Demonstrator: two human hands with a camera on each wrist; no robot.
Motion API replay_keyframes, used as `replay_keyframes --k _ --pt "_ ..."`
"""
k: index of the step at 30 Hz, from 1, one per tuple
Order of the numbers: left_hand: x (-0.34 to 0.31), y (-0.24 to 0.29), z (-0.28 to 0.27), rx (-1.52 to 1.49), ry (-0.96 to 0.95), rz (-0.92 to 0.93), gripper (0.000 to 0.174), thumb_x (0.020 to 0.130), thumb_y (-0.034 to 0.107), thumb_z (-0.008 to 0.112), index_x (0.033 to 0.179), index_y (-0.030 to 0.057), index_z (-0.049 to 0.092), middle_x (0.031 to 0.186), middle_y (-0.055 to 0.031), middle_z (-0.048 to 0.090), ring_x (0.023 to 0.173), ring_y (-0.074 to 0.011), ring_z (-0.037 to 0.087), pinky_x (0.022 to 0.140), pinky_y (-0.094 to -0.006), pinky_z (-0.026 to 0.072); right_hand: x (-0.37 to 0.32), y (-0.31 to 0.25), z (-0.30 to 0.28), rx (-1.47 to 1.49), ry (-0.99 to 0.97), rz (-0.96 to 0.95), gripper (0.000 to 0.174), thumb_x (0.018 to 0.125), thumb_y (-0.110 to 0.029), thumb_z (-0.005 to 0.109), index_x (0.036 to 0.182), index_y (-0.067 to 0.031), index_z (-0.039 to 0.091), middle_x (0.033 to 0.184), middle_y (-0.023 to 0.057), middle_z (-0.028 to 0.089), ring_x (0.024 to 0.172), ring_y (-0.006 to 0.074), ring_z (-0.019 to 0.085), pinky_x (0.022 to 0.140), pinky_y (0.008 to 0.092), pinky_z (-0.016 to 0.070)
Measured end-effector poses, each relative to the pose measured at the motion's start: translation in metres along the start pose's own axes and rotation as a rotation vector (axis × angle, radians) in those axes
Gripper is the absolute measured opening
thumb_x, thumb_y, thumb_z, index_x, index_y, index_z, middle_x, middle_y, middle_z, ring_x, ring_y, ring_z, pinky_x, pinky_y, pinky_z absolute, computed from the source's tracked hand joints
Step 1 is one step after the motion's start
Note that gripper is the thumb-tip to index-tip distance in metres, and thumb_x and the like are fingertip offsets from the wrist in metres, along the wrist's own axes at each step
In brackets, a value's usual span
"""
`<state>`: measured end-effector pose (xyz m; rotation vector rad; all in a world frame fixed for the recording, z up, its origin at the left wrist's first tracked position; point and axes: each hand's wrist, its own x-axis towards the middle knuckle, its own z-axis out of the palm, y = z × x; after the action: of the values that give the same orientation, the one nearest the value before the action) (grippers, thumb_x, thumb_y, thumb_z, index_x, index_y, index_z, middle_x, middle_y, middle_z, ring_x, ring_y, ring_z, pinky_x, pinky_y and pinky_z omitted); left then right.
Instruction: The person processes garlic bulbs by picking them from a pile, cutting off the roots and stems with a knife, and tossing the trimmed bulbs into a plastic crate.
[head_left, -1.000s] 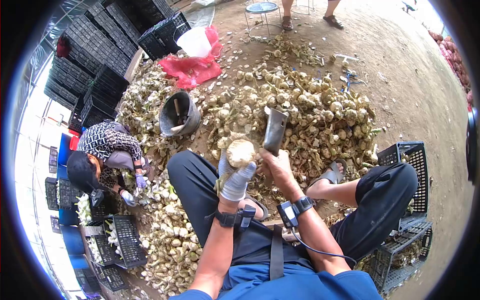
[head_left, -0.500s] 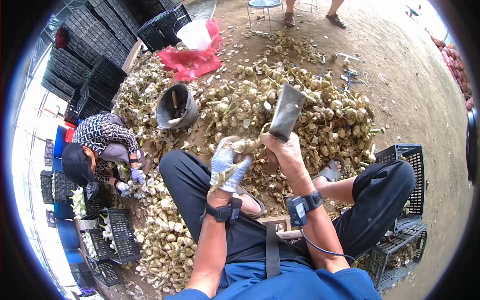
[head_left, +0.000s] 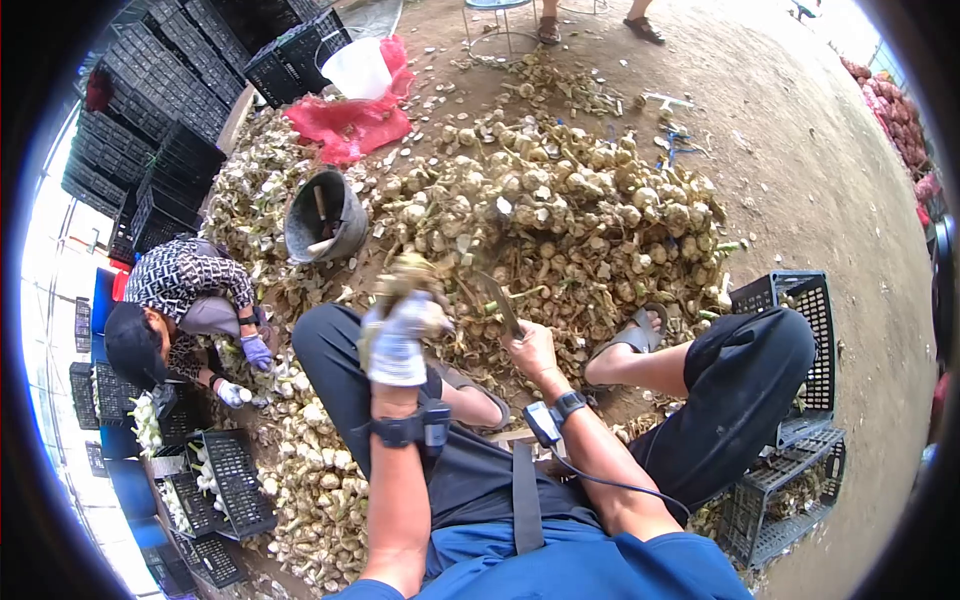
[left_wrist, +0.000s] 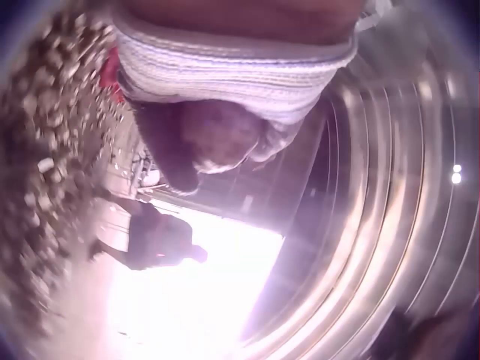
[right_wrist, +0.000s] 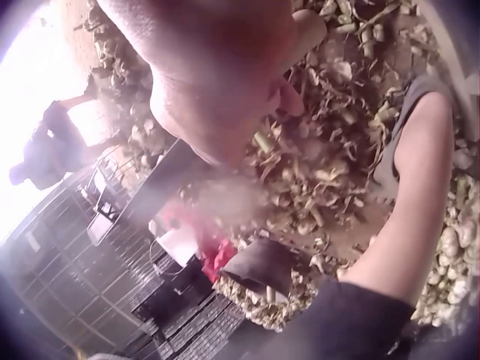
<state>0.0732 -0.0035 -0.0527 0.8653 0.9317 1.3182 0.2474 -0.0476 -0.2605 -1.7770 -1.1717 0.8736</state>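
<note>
In the head view my left hand, in a pale striped glove, is blurred by motion over the left knee. It grips garlic, whose blurred, leafy mass rises above the fingers. My bare right hand, to the right and apart from it, holds a broad blade, seen nearly edge-on and pointing up-left above the garlic heap. The right wrist view shows the right hand curled round the handle, the blade beyond it. The left wrist view shows the glove; its grip there is unclear.
A bucket with tools stands left of the heap. Another person crouches at the left beside crates and more garlic. Black crates stand by the right knee. A stool and someone's feet are at the top.
My left hand has moved left, away from the blade, with the garlic. The right hand has come down-left, and the blade has turned from broadside to nearly edge-on.
</note>
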Motion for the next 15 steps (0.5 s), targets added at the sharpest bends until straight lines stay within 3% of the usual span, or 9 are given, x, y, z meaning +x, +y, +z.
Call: replay_keyframes --k 1,2,3,5,6,8,10,12,15 --pt "-0.001 -0.003 -0.026 -0.169 0.051 0.059 0.037 0.087 0.009 0.07 0.121 0.0008 0.06 0.094 -0.008 0.069 0.081 -0.0191 0.067 0.071 -0.0328 0.0574 -0.004 0.006 -0.004 -0.009 -0.007 0.1 0.019 0.08 -0.022 0.068 0.077 -0.0038 0.064 0.077 0.0216 0.065 0.074 0.0393 0.065 0.066 0.0464 0.0494" --pt "0.008 0.028 -0.024 -0.846 -0.234 -0.078 0.041 0.086 0.009 0.071 0.125 0.0036 0.06 0.107 -0.009 0.068 0.101 -0.0219 0.064 0.078 -0.0374 0.0579 -0.002 0.016 -0.007 -0.104 0.027 0.126 0.019 0.08 -0.023 0.068 0.077 -0.0042 0.064 0.078 0.0217 0.065 0.075 0.0399 0.065 0.067 0.0469 0.0494" --pt "0.008 0.046 -0.028 -1.161 -0.363 0.021 0.049 0.084 0.008 0.073 0.13 0.0056 0.058 0.121 -0.0098 0.063 0.116 -0.0247 0.056 0.086 -0.0408 0.0571 0.003 0.031 -0.011 -0.198 0.062 0.153 0.019 0.079 -0.023 0.068 0.077 -0.0046 0.064 0.079 0.0218 0.066 0.076 0.0404 0.065 0.067 0.0473 0.0493" --pt "0.006 0.09 -0.05 -1.408 -0.357 0.153 0.088 0.066 0.014 0.084 0.143 0.0054 0.044 0.142 -0.0116 0.049 0.126 -0.0273 0.052 0.096 -0.0437 0.0541 0.01 0.048 -0.029 -0.24 0.149 0.259 0.02 0.076 -0.023 0.067 0.075 -0.0038 0.062 0.082 0.0221 0.067 0.079 0.0423 0.064 0.069 0.0494 0.0485" --pt "0.0 0.102 -0.056 -1.438 -0.357 0.257 0.105 0.06 0.019 0.087 0.149 0.0044 0.033 0.149 -0.0116 0.043 0.131 -0.0275 0.048 0.102 -0.0443 0.0505 0.013 0.039 -0.041 -0.263 0.278 0.297 0.022 0.075 -0.024 0.066 0.071 -0.0029 0.059 0.079 0.0221 0.066 0.078 0.0433 0.063 0.069 0.0502 0.048" --pt "-0.009 0.116 -0.053 -1.316 -0.309 0.336 0.106 0.062 0.046 0.082 0.147 0.0031 0.035 0.143 -0.0102 0.048 0.13 -0.0265 0.049 0.101 -0.0449 0.0499 0.027 0.05 -0.061 -0.312 0.261 0.448 0.022 0.078 -0.026 0.064 0.085 -0.0066 0.071 0.088 0.0221 0.069 0.086 0.039 0.067 0.075 0.0464 0.0507" --pt "0.001 0.103 -0.068 -1.258 -0.363 0.277 0.107 0.062 0.046 0.083 0.147 0.0018 0.034 0.142 -0.0099 0.048 0.131 -0.0255 0.048 0.103 -0.043 0.0487 0.037 0.057 -0.07 -0.379 0.274 0.452 0.024 0.079 -0.028 0.063 0.087 -0.0063 0.07 0.091 0.0222 0.07 0.087 0.0403 0.066 0.076 0.0467 0.0508" --pt "0.003 0.089 -0.045 -1.095 -0.374 0.218 0.102 0.065 0.032 0.087 0.148 0.0015 0.036 0.138 -0.0106 0.049 0.126 -0.0247 0.05 0.103 -0.0415 0.0484 0.048 0.058 -0.073 -0.487 0.248 0.357 0.028 0.081 -0.031 0.066 0.09 -0.0051 0.069 0.093 0.0208 0.07 0.089 0.0405 0.066 0.077 0.0466 0.0521" --pt "0.012 0.06 -0.03 -1.022 -0.275 0.081 0.096 0.075 0.04 0.083 0.15 0.0017 0.035 0.134 -0.0105 0.05 0.117 -0.0237 0.051 0.1 -0.0397 0.0484 0.068 0.078 -0.062 -0.663 0.231 0.092 0.027 0.083 -0.032 0.07 0.091 -0.0067 0.067 0.099 0.016 0.064 0.089 0.0373 0.066 0.077 0.0461 0.0533"
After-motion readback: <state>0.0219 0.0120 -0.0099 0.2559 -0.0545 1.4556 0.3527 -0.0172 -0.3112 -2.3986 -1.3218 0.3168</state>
